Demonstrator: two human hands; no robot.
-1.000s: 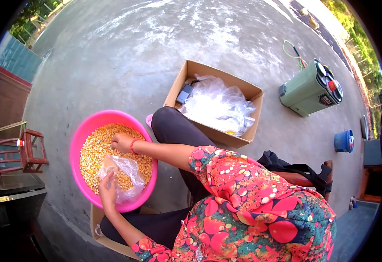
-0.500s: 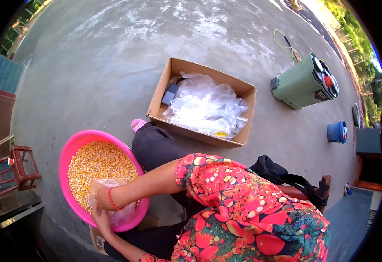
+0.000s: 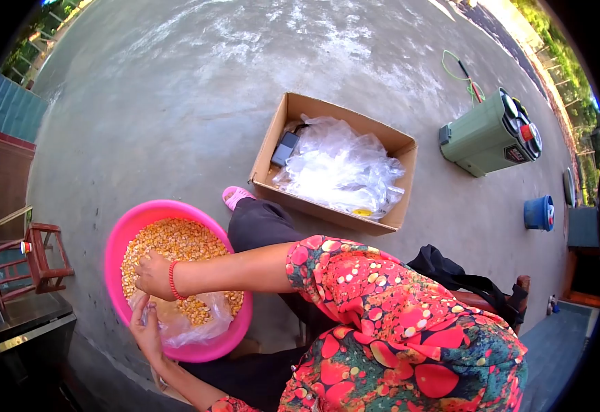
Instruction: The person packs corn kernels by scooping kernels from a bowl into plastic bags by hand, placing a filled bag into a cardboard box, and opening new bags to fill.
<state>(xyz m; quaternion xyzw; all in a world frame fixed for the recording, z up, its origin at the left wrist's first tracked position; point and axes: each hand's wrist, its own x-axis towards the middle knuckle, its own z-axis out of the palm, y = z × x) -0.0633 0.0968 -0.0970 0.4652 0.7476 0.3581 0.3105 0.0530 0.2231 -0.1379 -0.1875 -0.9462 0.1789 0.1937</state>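
A clear plastic bag lies over corn kernels inside a pink basin. My left hand is at the basin's near-left rim, its fingers pinched on the edge of the bag. Above the kernels is my right hand, a red beaded bracelet on its wrist. Its fingers look curled closed, with the tips hidden, so I cannot make out what is in them. Kernels show through or beside the bag below the right wrist.
An open cardboard box holds crumpled clear bags and a dark boxy device. A green tank sprayer and a blue bucket stand to the right. At far left is a wooden chair.
My right hand has moved away from my left, up over the kernels. The bag is more spread out between the hands and the basin's near side. The whole view has shifted slightly.
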